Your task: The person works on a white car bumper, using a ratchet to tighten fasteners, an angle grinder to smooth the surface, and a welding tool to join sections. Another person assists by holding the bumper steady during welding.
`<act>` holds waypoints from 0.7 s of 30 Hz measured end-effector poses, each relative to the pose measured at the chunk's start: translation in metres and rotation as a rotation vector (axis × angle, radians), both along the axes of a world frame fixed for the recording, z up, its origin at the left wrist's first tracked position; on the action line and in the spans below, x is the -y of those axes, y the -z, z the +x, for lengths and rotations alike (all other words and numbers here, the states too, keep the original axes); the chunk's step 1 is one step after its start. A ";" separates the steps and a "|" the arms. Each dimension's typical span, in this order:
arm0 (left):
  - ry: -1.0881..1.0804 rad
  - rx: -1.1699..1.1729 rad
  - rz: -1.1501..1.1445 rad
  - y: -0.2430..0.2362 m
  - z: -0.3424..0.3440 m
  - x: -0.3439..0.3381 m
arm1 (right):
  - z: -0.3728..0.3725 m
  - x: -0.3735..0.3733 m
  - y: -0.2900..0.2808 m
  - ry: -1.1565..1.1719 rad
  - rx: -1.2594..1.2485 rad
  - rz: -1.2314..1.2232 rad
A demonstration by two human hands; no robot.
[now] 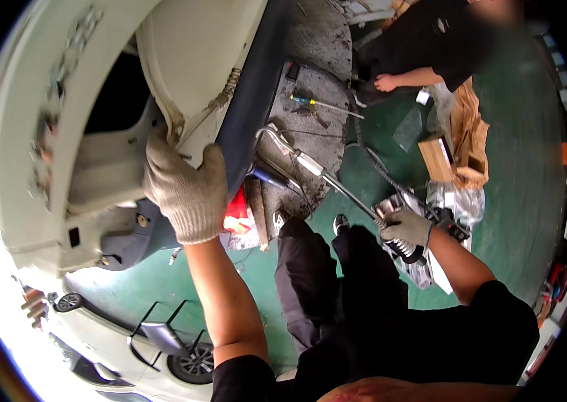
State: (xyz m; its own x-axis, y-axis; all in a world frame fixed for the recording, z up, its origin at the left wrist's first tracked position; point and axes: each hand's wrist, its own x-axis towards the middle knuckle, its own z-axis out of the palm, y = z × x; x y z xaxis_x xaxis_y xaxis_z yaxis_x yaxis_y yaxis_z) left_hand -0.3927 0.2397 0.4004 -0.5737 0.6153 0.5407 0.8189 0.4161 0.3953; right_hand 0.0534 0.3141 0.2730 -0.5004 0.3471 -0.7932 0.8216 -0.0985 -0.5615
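My left hand point(186, 189), in a knitted glove, lies against the pale car body point(106, 161) beside a rounded opening. Its thumb stands apart from the fingers, and the fingertips are partly hidden at the panel. Close above it runs a thin cable with a coiled sleeve point(230, 86). In its closed grip, my gloved right hand point(406, 228) has the lower part of a long metal slide-hammer puller point(350, 195). The tool slants up and left to a curved hook at its tip, which sits near the dark sill point(246, 94) of the car. Its black end pokes out below my hand.
A screwdriver point(327, 106) and a blue-handled tool point(270, 175) lie on the worn grey platform point(310, 53). A dark hose point(374, 157) crosses the green floor. Another person point(424, 47) stands at the upper right, near an open cardboard box point(436, 159). A white car point(122, 348) is at lower left.
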 end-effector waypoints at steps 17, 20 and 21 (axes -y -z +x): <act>0.029 0.422 -0.532 -0.052 -0.016 0.002 | -0.082 -0.156 -0.111 -0.054 0.020 -0.303; 0.093 0.474 -0.567 -0.058 -0.024 0.008 | -0.089 -0.177 -0.124 -0.158 0.031 -0.289; 0.068 0.545 -0.554 -0.060 -0.024 0.008 | -0.089 -0.181 -0.123 -0.161 0.020 -0.289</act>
